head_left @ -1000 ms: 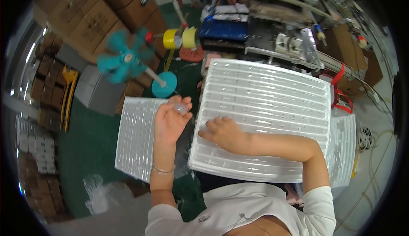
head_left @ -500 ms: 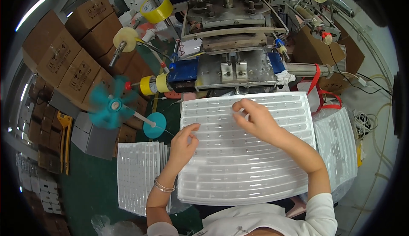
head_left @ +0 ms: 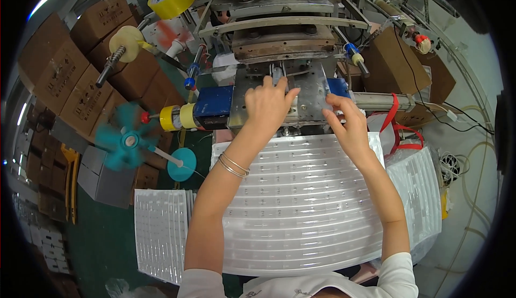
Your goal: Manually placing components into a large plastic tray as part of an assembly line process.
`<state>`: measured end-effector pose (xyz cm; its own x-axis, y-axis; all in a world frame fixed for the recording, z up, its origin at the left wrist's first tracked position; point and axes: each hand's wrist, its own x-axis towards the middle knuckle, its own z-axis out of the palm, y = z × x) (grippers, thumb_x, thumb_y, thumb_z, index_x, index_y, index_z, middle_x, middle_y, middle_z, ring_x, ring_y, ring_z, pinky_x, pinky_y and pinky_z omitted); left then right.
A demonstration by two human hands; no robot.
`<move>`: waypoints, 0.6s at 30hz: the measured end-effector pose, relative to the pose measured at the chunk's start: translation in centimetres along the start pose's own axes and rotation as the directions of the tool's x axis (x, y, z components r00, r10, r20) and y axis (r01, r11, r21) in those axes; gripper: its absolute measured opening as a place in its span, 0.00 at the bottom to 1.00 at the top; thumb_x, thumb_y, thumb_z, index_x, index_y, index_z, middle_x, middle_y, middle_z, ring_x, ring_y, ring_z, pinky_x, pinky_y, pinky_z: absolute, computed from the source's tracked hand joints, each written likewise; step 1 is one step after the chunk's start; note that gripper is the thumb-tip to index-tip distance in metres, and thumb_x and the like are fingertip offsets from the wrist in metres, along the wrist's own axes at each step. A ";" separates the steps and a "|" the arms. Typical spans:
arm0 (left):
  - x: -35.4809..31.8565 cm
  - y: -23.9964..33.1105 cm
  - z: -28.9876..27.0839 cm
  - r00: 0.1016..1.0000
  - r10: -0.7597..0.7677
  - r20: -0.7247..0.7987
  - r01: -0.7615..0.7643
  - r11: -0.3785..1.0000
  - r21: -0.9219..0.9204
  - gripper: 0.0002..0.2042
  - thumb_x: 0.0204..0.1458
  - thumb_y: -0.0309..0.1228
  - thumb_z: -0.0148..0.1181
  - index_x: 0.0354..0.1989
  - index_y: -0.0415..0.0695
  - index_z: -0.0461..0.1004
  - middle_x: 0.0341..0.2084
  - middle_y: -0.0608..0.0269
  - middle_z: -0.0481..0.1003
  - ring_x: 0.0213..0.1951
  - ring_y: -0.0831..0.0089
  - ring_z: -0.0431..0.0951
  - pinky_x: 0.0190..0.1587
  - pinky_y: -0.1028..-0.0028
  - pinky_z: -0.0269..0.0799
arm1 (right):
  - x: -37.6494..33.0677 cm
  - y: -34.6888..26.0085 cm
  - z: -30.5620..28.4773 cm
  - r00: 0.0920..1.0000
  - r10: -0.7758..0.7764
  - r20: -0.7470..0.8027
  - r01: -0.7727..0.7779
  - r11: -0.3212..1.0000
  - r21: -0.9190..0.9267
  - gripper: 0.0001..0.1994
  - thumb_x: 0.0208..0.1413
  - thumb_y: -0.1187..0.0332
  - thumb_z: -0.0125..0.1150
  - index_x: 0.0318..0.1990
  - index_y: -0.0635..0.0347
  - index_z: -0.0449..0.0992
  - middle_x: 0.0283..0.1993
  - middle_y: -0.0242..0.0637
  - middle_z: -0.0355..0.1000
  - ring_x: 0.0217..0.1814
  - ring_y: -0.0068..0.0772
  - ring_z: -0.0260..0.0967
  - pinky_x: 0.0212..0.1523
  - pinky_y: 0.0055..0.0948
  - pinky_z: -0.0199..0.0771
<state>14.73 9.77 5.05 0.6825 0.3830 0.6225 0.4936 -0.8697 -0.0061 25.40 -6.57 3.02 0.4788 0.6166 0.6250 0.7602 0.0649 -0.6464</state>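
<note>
My left hand (head_left: 267, 104) is over the metal fixture plate (head_left: 317, 85) of the press. Its fingertips reach to a small clear piece (head_left: 277, 75) in the fixture, and the thumb stands apart from the forefinger; no firm grip shows. To the right, my right hand (head_left: 348, 125) hovers by the plate's right edge. Its thumb and forefinger curve toward each other with a gap between them, and nothing shows there. Below both hands, a large white ribbed plastic tray (head_left: 301, 201) with rows of small clear pieces lies in front of me, partly covered by my forearms.
The press head (head_left: 285, 42) stands above the fixture plate. A teal fan (head_left: 129, 141) spins at the left, near stacked cardboard boxes (head_left: 72, 83). More ribbed trays stand at the left (head_left: 161, 233) and right (head_left: 416, 196). A yellow tape roll (head_left: 172, 0) hangs upper left.
Both hands have moved up and away from the tray to the press fixture. My left hand now covers part of the fixture. The view has shifted slightly.
</note>
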 end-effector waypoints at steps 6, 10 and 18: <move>-4.6 -0.1 -4.1 0.986 0.053 -0.157 -0.105 0.931 -0.350 0.10 0.47 0.30 0.63 0.38 0.46 0.77 0.26 0.64 0.73 0.26 0.66 0.76 0.27 0.72 0.69 | 4.0 0.0 3.5 0.923 -0.364 -0.126 0.317 0.903 -0.291 0.12 0.48 0.69 0.64 0.41 0.57 0.75 0.39 0.36 0.73 0.39 0.41 0.71 0.39 0.33 0.73; -10.2 -2.9 -8.3 0.983 -0.088 0.159 0.163 0.812 -0.560 0.12 0.45 0.21 0.61 0.40 0.44 0.76 0.32 0.62 0.74 0.27 0.70 0.74 0.29 0.76 0.68 | 5.9 2.7 5.8 0.942 -0.325 -0.078 0.252 0.843 -0.475 0.09 0.49 0.66 0.62 0.37 0.58 0.77 0.34 0.36 0.74 0.39 0.40 0.71 0.38 0.35 0.72; -20.1 -7.2 -15.0 0.956 -0.155 0.249 0.240 0.900 -0.364 0.16 0.44 0.25 0.63 0.45 0.46 0.75 0.36 0.61 0.75 0.30 0.65 0.75 0.31 0.70 0.67 | 1.8 -1.3 2.5 0.954 -0.299 -0.003 0.290 0.929 -0.229 0.17 0.52 0.67 0.60 0.49 0.64 0.71 0.50 0.45 0.70 0.54 0.45 0.66 0.56 0.34 0.63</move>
<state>-10.60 3.64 4.27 0.7104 0.5781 0.4014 0.4120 -0.8040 0.4288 24.15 -3.53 3.91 0.2312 0.5662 0.7912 0.9458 0.0597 -0.3191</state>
